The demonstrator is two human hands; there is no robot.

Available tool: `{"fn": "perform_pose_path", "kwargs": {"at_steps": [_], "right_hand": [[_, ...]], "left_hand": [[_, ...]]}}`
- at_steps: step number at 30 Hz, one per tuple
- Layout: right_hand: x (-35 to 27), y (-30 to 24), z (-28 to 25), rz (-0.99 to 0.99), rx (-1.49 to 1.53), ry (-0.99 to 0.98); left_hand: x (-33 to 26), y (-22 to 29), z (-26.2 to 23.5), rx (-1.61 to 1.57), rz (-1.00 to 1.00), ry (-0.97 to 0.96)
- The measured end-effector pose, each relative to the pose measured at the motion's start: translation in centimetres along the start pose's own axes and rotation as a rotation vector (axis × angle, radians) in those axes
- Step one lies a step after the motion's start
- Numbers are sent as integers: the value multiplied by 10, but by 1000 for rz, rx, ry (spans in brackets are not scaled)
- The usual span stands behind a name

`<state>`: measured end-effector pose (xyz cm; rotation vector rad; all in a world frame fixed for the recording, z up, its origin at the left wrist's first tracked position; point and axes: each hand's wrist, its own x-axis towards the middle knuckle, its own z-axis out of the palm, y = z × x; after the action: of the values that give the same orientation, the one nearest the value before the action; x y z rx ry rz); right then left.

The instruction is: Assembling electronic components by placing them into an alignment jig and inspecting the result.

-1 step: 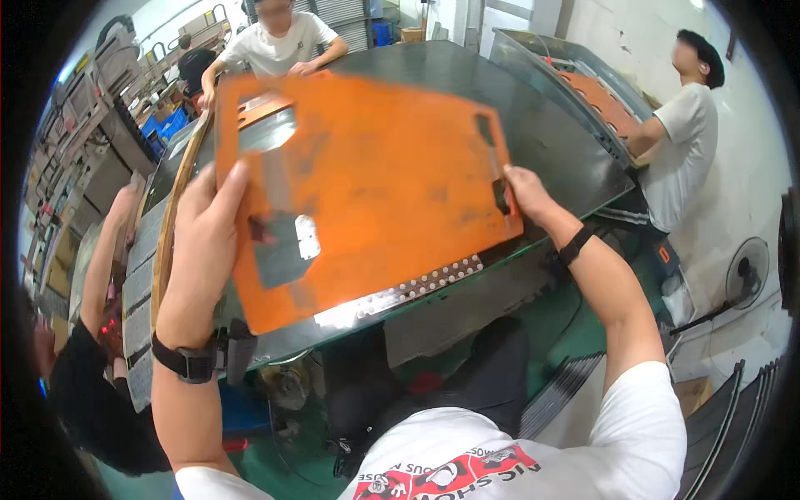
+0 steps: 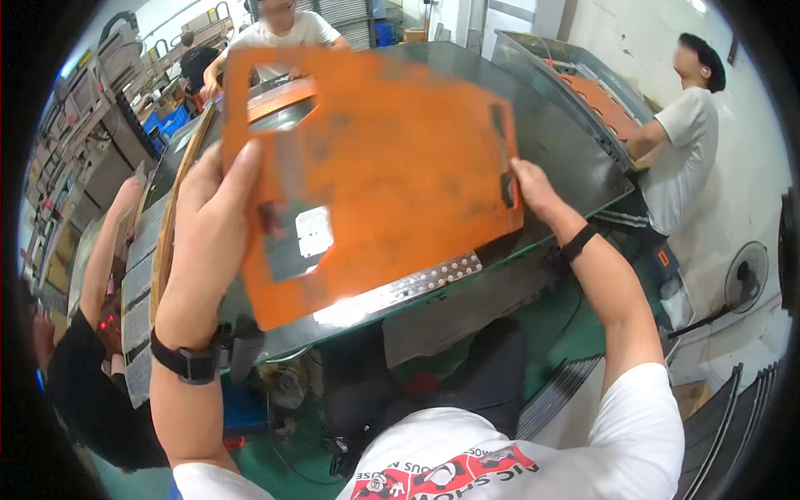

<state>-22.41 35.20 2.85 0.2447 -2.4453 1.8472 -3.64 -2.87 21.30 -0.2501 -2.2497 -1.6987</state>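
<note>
Between my two hands an orange panel is held up, tilted, above the dark table. It is a thin flat sheet with dark smudges, large cutouts at its left end and small slots at its right. My left hand grips the left edge, thumb on the face and fingers hidden behind. On the right edge, by a slot, my right hand is closed, its fingertips partly hidden. Through the lower-left cutout shows a white piece. Another orange piece appears through the upper cutout.
The dark glossy table has a strip of white round dots along its near edge. Across it stands a person. Another person works at a metal-sided frame on the right. A co-worker's arm reaches in at left.
The orange panel has risen at its far edge and shifted slightly right, tilting more toward me. Both hands keep their grip.
</note>
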Motion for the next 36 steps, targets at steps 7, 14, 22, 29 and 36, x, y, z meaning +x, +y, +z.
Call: {"fn": "perform_pose_path", "kwargs": {"at_steps": [7, 14, 22, 29, 36], "right_hand": [[7, -34, -87, 67, 100, 102], [-190, -6, -55, -197, 261, 64], [-255, 15, -53, -22, 649, 129], [-206, 26, -72, 265, 1014, 187], [-163, 5, -40, 515, 531, 8]], "left_hand": [[-52, 23, 128, 257, 451, -163], [-83, -63, 247, 507, 816, -236], [-50, -105, 325, 429, 899, -272], [-68, -101, 315, 357, 815, -458], [-105, -151, 204, 360, 246, -889]]}}
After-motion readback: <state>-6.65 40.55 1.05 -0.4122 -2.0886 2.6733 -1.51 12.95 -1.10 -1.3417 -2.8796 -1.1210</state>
